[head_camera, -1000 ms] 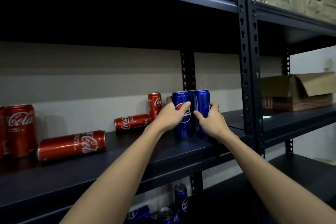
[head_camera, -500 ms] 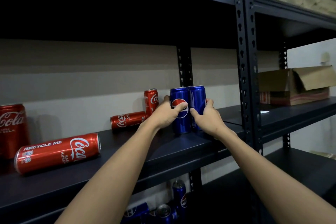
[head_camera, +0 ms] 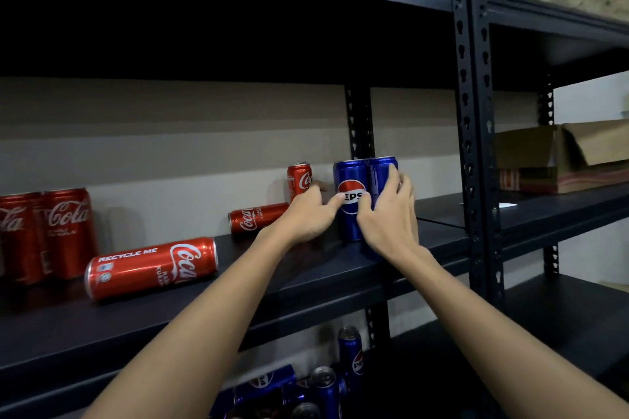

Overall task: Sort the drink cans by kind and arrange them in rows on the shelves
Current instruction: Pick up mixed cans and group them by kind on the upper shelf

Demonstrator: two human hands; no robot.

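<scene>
Head view: left hand (head_camera: 308,214) lies against the left blue Pepsi can (head_camera: 350,201), fingertips touching its logo, fingers fairly straight. Right hand (head_camera: 391,214) curls round the right Pepsi can (head_camera: 381,173). Both cans stand upright, touching, near the shelf's (head_camera: 340,279) right end. Red Coca-Cola cans lie and stand leftward, one fallen (head_camera: 153,267) by the front edge.

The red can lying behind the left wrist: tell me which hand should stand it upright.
Left, probably. The left hand sits right beside the lying red can, fingertips only touching the Pepsi can. The right hand is farther off, on the second blue can.
</scene>
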